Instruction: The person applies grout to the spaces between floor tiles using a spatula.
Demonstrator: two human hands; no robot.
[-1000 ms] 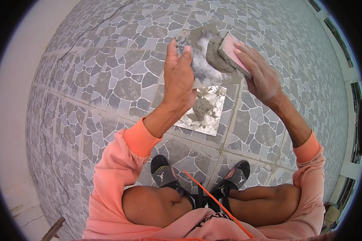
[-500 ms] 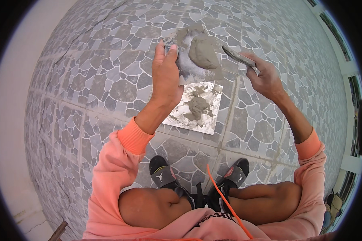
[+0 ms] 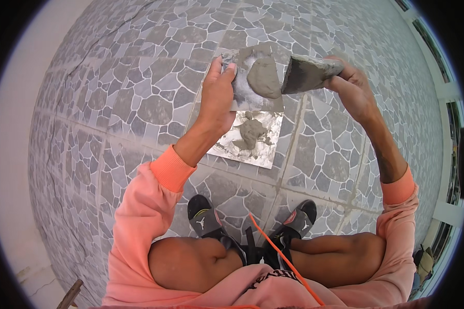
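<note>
My left hand grips the left edge of a square, shiny plate smeared with grey mortar; a thick lump of mortar lies on its right half. My right hand is wrapped round a thin flat scraper, coated in mortar and tilted, its left end close beside the plate's right edge. Below the held plate, on the floor, a second square silvery sheet bears a ragged heap of mortar.
Grey crazy-paving patterned tiles cover the floor. A pale wall runs along the left, with a crack in the floor beside it. A short stick is at lower left, a bundle of items at lower right. My sandalled feet flank the centre below.
My right hand has pulled the scraper rightward off the mortar lump and turned it, its pink face now hidden. The plate in my left hand swung left, then back right and slightly down.
</note>
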